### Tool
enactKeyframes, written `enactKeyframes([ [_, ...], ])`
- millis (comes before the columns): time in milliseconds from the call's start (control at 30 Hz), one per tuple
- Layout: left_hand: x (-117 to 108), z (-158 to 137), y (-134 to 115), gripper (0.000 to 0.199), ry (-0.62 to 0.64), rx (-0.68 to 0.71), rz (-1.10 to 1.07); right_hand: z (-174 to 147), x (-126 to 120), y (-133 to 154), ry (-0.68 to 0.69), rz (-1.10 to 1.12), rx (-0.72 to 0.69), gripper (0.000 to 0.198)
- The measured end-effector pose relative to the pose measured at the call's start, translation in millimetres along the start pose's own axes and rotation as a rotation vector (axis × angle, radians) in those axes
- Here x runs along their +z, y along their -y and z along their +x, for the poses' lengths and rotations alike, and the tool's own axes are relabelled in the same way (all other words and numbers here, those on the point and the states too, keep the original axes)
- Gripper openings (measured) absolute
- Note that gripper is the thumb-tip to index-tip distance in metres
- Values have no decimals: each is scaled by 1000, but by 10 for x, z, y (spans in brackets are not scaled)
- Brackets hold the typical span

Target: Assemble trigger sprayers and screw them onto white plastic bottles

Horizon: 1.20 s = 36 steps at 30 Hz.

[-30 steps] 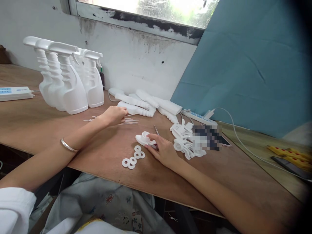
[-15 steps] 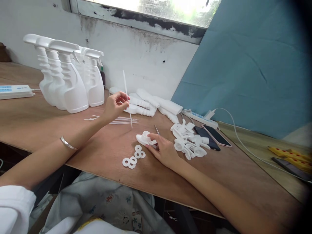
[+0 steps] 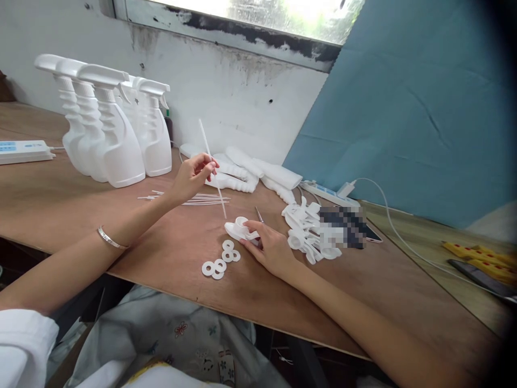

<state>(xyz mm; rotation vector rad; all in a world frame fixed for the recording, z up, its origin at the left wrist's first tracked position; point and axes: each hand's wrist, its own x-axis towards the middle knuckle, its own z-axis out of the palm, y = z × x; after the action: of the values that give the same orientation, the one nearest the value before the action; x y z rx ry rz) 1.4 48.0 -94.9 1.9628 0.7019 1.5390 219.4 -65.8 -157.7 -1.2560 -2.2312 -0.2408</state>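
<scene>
Between the fingertips of my left hand (image 3: 197,173) is a thin white plastic tube (image 3: 218,188), slanting down to the right. Its lower end hangs just above and left of a white spray trigger head (image 3: 236,230). My right hand (image 3: 272,248) grips that head close to the tabletop, its round collar facing up. Several white ring gaskets (image 3: 219,265) lie loose in front of it. More thin tubes (image 3: 202,200) rest flat behind my left wrist. A heap of loose spray heads (image 3: 309,229) lies beyond my right hand.
Assembled white spray bottles (image 3: 121,145) stand at the left. Empty white bottles (image 3: 258,171) lie against the wall. A slim metal tool (image 3: 259,214) sits behind my right hand. Power strips (image 3: 24,152), a phone (image 3: 374,234) and a white cable (image 3: 390,215) are also on the table.
My left hand has tilted the tube, its lower end swinging right and down towards the spray head. My right hand keeps the spray head nearly in the same place.
</scene>
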Motion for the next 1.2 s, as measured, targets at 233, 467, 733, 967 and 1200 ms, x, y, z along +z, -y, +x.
enactKeyframes([
  [233,51,-63,-9,20,90,-39,63,3,-14,13,10,5,6,27],
  [467,115,-122,33,18,320,-186,-94,9,-11,8,8,4,-2,27],
  [733,88,-174,237,18,890,-415,-44,-1,-8,7,12,-7,4,27],
  [967,142,-167,30,16,573,-234,-289,-1,-8,6,18,12,15,27],
  [1200,304,-291,-93,21,567,-223,-374,-12,32,-8,-6,46,90,42],
])
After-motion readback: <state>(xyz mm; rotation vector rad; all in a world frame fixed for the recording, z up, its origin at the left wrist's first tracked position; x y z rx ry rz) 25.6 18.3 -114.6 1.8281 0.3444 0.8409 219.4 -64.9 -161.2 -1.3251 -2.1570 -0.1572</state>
